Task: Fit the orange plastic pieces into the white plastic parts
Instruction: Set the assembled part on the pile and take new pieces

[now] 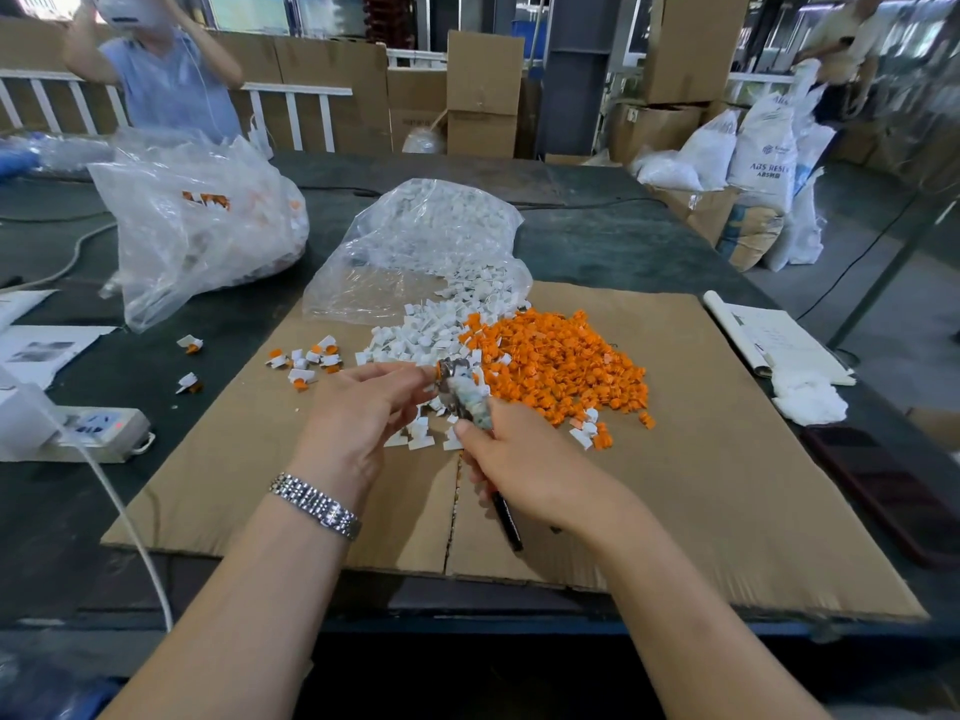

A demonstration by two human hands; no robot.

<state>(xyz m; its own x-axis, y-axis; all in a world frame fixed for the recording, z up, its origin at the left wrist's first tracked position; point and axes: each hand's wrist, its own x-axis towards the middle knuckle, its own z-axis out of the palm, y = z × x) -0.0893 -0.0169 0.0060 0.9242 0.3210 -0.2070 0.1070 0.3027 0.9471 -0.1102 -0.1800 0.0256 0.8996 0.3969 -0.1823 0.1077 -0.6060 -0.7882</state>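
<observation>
Right hand [511, 462] grips pliers-like tool [465, 394], black handle end below palm. Left hand [363, 407] pinches at tool's metal tip (piece there too small to tell). Both over cardboard sheet [701, 485]. Orange pieces [561, 363] heaped beside white parts [415, 337] spilling from clear bag [415, 252]. Few assembled pieces [306, 362] left of pile. Metal watch [317, 505] on left wrist.

Orange pieces [561, 361]; white parts [415, 337]; brown cardboard [701, 459]; dark table [597, 246].
</observation>
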